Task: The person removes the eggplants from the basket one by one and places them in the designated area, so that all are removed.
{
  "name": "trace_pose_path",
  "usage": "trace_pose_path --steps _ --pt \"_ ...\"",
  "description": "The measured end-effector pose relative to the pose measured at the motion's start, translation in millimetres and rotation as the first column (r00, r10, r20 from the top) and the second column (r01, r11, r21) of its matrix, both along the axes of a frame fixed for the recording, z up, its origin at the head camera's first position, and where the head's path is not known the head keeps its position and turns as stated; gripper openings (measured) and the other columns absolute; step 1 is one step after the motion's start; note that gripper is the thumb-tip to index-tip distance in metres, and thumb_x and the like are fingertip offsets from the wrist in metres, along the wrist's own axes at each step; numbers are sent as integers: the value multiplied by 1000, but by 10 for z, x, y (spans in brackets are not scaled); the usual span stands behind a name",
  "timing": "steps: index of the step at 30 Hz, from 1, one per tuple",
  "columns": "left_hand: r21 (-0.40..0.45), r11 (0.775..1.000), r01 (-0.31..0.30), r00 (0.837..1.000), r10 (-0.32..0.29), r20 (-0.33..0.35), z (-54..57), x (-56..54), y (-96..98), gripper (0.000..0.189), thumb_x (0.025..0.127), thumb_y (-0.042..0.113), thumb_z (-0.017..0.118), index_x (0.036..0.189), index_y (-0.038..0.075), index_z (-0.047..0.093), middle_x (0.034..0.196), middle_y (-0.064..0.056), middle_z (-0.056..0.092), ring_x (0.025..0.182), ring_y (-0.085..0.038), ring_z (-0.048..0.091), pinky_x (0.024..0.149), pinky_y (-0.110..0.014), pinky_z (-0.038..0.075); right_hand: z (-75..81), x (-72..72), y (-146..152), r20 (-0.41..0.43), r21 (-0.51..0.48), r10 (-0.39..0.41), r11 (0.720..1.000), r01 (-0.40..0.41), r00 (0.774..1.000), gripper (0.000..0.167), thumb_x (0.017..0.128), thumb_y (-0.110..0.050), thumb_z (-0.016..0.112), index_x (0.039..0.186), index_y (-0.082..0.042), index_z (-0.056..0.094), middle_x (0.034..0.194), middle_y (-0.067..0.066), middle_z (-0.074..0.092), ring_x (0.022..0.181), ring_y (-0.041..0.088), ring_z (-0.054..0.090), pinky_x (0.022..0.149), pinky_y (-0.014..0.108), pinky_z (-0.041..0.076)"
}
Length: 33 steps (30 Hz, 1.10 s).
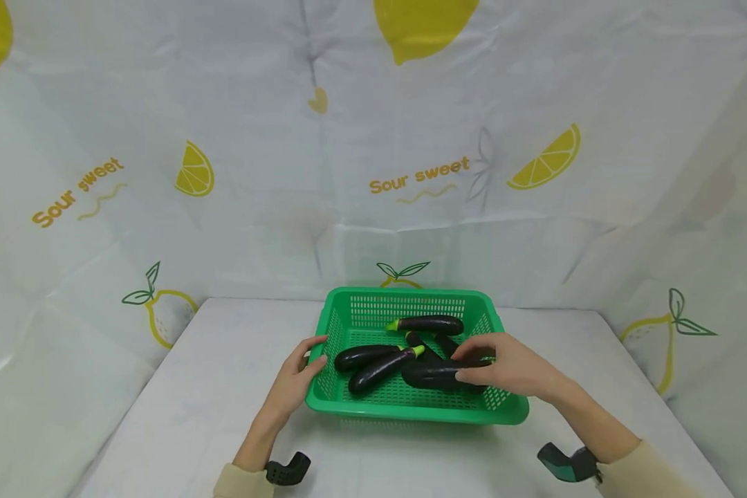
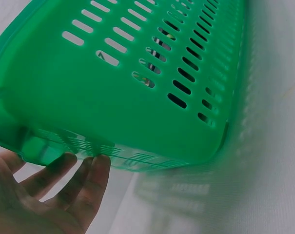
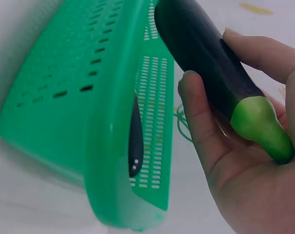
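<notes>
A green plastic basket point(image 1: 411, 413) with slotted walls stands on the white table, several dark purple eggplants inside it. At the basket's left end, my left hand point(image 1: 295, 377) grips the rim, its thumb and fingertips on it in the head view. Its fingers point(image 2: 91, 187) reach the outside of the wall in the left wrist view. Over the right part of the basket, my right hand point(image 1: 504, 363) holds an eggplant point(image 3: 201, 53) between thumb and fingers. Its green stem end point(image 3: 259, 124) lies toward the palm. Two eggplants point(image 1: 380, 370) rest side by side at the basket's left.
One more eggplant point(image 1: 432, 324) lies along the basket's back wall, and others lie partly hidden behind the held one. The white table point(image 1: 193, 401) extends on both sides. A lemon-print sheet point(image 1: 255, 207) hangs behind and at the sides.
</notes>
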<state>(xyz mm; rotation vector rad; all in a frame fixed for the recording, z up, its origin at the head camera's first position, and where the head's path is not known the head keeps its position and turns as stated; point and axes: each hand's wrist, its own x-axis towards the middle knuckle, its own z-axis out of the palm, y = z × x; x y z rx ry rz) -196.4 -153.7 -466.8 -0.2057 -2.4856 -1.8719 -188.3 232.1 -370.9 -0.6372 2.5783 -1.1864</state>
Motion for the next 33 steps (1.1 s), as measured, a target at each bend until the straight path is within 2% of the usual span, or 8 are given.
trace_pose_path --steps 5,11,18,21,25,33 --pt "8 1000 1 1000 -2 4 1 4 6 43 106 24 57 147 13 51 146 -18 53 127 -34 57 94 -45 50 66 50 181 -32 -12 -49 999 49 998 28 91 -31 78 113 -13 73 110 2 69 103 25 61 82 34 53" --pt "15 1000 9 1000 -9 3 1 4 27 43 106 24 57 148 14 51 147 -18 52 128 -34 56 96 -48 50 150 120 390 -51 -73 -101 993 97 994 28 92 -26 77 115 -11 73 111 6 69 101 29 64 78 32 56" --pt "12 1000 -3 1000 3 9 14 20 11 43 105 27 58 146 17 53 146 -16 53 125 -32 58 93 -43 51 236 192 587 -82 -81 -169 983 163 982 29 94 -24 75 118 -8 71 111 6 70 96 19 65 78 31 54" --pt "20 1000 2 1000 -2 17 18 21 -4 43 105 27 58 147 17 52 143 -17 55 123 -31 59 91 -41 51 242 200 675 -122 -84 -195 979 186 973 29 94 -23 75 119 -8 72 109 6 71 92 15 67 76 30 54" --pt "17 1000 6 1000 -7 24 15 16 4 44 105 28 58 147 18 52 147 -17 53 125 -32 58 93 -43 51 255 202 815 -172 -98 -222 973 207 960 27 94 -19 76 118 -7 72 107 5 72 87 17 68 73 29 55" --pt "10 1000 -3 1000 2 29 13 3 -4 43 105 26 58 147 17 52 146 -17 53 127 -33 57 95 -45 50 235 169 1115 -68 -186 -308 938 291 949 32 97 -17 72 124 0 66 110 -7 69 81 26 73 79 26 54"
